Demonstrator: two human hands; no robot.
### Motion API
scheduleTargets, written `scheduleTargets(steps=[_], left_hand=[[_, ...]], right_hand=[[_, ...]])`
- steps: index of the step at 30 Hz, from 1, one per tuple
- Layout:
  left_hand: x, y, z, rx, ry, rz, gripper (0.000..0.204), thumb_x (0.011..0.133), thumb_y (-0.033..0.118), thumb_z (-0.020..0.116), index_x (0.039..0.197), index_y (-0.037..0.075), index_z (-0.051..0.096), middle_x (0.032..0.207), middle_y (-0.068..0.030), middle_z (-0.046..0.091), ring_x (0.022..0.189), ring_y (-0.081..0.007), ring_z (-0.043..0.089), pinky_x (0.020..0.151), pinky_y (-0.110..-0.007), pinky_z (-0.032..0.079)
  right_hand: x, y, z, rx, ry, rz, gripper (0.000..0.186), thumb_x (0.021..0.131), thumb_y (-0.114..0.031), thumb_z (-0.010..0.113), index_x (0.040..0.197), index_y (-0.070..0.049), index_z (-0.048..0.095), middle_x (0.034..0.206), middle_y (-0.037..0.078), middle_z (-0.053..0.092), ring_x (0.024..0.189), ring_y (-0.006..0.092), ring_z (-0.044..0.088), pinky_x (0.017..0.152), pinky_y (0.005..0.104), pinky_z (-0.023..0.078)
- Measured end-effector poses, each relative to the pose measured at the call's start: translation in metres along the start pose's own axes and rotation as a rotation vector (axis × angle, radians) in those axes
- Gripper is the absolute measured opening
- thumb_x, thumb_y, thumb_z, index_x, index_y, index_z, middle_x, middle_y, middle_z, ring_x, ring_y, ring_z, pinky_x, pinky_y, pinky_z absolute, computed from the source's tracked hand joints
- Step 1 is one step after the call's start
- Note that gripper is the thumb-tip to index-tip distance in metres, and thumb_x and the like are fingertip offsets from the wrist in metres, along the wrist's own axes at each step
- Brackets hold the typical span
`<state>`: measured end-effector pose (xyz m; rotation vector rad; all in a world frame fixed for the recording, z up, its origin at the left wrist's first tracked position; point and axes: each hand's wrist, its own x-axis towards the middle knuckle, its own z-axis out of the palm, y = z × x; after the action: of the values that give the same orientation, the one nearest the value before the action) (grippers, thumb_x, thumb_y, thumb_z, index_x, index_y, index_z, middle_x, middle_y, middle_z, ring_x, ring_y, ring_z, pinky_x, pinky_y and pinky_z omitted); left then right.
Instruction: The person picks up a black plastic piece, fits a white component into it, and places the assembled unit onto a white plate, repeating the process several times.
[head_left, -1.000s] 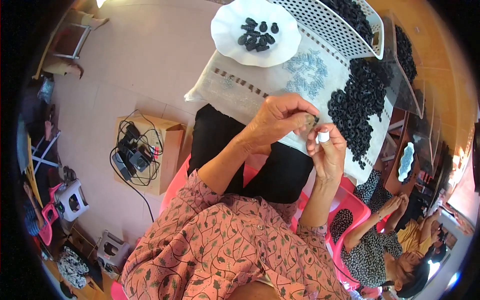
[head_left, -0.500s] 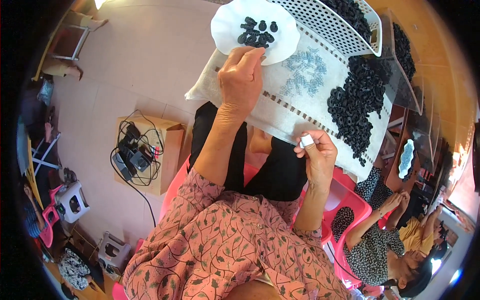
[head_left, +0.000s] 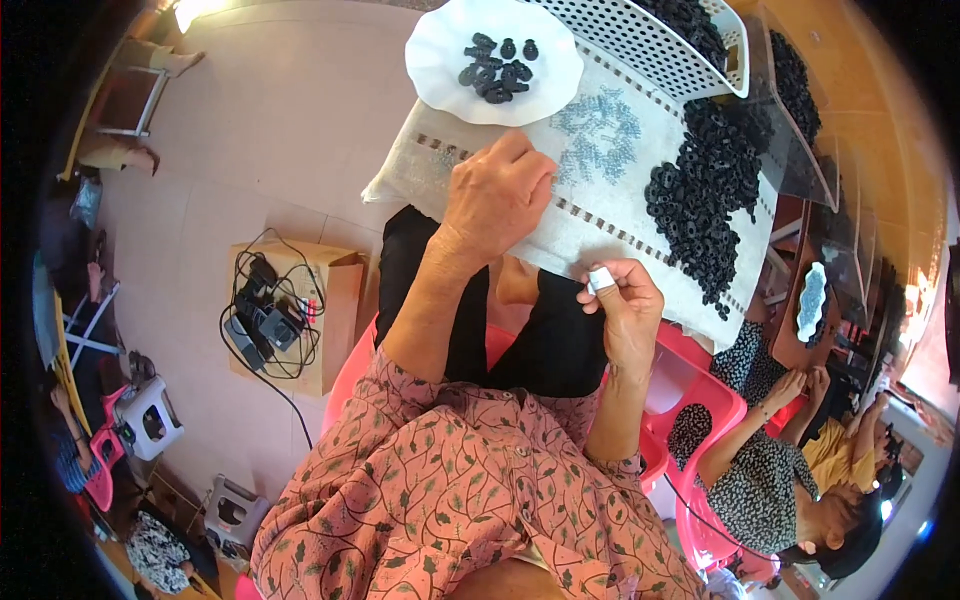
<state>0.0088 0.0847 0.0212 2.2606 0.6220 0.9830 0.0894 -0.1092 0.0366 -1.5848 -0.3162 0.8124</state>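
My left hand (head_left: 498, 192) hovers over the near edge of the white cloth (head_left: 650, 222), its fingers curled together; whatever may be in them is hidden. To its right and nearer to me, my right hand (head_left: 628, 308) is pinched at the cloth's edge, with a white wrap (head_left: 600, 280) on one finger. I cannot make out what that pinch holds. Beyond the left hand, a white wavy-rimmed plate (head_left: 440, 75) bears several small black plastic cord locks (head_left: 490, 82). On the cloth lie a spread of tiny bluish-grey springs (head_left: 603, 135) and a large heap of black plastic pieces (head_left: 705, 190).
A white perforated basket (head_left: 650, 50) with more black pieces stands at the far right, beside a clear plastic panel (head_left: 800, 140). On the floor at left sits a cardboard box (head_left: 340, 300) with tangled black adapters (head_left: 270, 320). A co-worker (head_left: 755, 490) sits at the right.
My left hand has drawn back from the plate toward me and slightly right, closer to my right hand. The right hand stays pinched in nearly the same place.
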Motion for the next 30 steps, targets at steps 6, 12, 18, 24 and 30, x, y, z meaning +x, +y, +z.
scheduleTargets(steps=[6, 12, 18, 24, 30], left_hand=[[-0.004, -0.002, 0.001, 0.095, -0.121, 0.003, 0.006, 0.075, 0.013, 0.069, 0.077, 0.010, 0.065, 0.078, -0.0044, 0.055, 0.071, -0.0270, 0.061, 0.063, -0.038, 0.049], [-0.005, 0.003, -0.001, 0.098, -0.150, 0.038, 0.005, 0.076, 0.012, 0.069, 0.078, 0.009, 0.065, 0.079, -0.0052, 0.055, 0.073, -0.0256, 0.060, 0.065, -0.037, 0.049], [-0.006, 0.004, 0.001, 0.123, -0.184, 0.024, 0.006, 0.076, 0.012, 0.067, 0.079, 0.008, 0.064, 0.082, -0.0067, 0.053, 0.083, -0.0261, 0.059, 0.067, -0.039, 0.050], [-0.004, 0.004, 0.008, -0.094, -0.089, 0.033, 0.006, 0.080, 0.002, 0.062, 0.086, 0.003, 0.062, 0.080, -0.0075, 0.058, 0.070, -0.0228, 0.062, 0.061, -0.032, 0.049], [-0.005, 0.021, 0.003, -0.948, -0.257, -0.479, 0.009, 0.086, 0.000, 0.059, 0.094, -0.002, 0.063, 0.078, -0.0065, 0.064, 0.064, -0.0092, 0.062, 0.056, -0.023, 0.051]], right_hand=[[-0.001, 0.002, 0.004, -0.028, -0.012, 0.011, 0.006, 0.088, -0.006, 0.062, 0.090, -0.001, 0.060, 0.079, 0.005, 0.063, 0.062, 0.0089, 0.061, 0.054, 0.0193, 0.048], [-0.001, 0.002, -0.001, -0.144, 0.067, -0.072, 0.005, 0.088, -0.004, 0.061, 0.092, -0.001, 0.060, 0.076, 0.002, 0.061, 0.063, 0.0076, 0.059, 0.055, 0.0192, 0.047], [0.019, 0.008, -0.030, -0.432, 0.400, -0.391, 0.011, 0.084, 0.002, 0.055, 0.094, 0.003, 0.061, 0.081, 0.007, 0.061, 0.071, 0.0128, 0.058, 0.065, 0.0267, 0.049], [0.047, -0.003, -0.054, -0.869, 0.673, -0.629, 0.019, 0.082, -0.003, 0.063, 0.100, 0.001, 0.063, 0.084, 0.012, 0.058, 0.071, 0.0239, 0.057, 0.065, 0.0345, 0.048], [0.058, -0.012, -0.061, -1.127, 0.667, -0.581, 0.023, 0.078, -0.006, 0.065, 0.100, -0.001, 0.065, 0.088, 0.014, 0.057, 0.077, 0.0293, 0.058, 0.070, 0.0383, 0.048]])
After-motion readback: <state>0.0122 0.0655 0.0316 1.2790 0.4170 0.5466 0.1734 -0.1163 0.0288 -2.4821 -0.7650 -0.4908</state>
